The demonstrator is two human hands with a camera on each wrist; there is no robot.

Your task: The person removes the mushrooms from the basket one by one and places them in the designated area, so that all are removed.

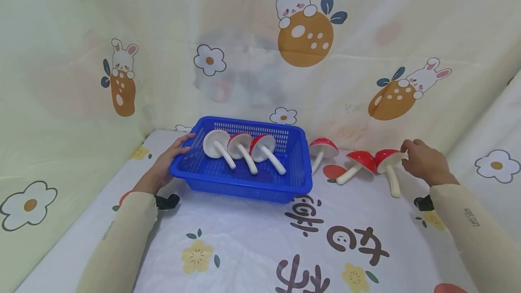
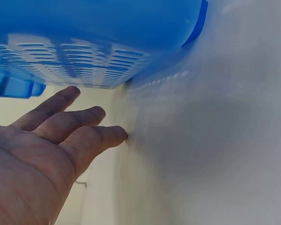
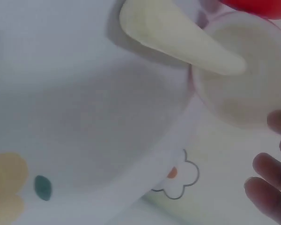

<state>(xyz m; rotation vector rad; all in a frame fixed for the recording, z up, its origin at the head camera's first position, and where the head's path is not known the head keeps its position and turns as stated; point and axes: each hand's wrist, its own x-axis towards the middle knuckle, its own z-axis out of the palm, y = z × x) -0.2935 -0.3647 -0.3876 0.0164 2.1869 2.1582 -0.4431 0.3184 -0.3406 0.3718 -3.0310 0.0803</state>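
A blue plastic basket [image 1: 244, 191] with slotted walls holds three toy mushrooms [image 1: 242, 148], red-capped with pale stems, lying side by side. My left hand [image 1: 168, 159] is at its left end, fingers along the rim. From below, the left wrist view shows those fingers [image 2: 96, 133] extended beneath the basket's side [image 2: 98, 28]. To the right, my right hand [image 1: 425, 162] pinches the cap edge of the rightmost toy mushroom [image 1: 391, 173], whose stem points toward me. In the right wrist view, a fingertip [image 3: 277, 122] overlaps the pale underside of that cap [image 3: 234, 101].
Another toy mushroom [image 1: 358, 166] lies against the rightmost one, and a further mushroom [image 1: 323, 148] stands close to the basket's right side. A printed cloth [image 1: 228, 243] covers the table. Behind it hangs a curtain [image 1: 244, 21] with rabbit and flower prints.
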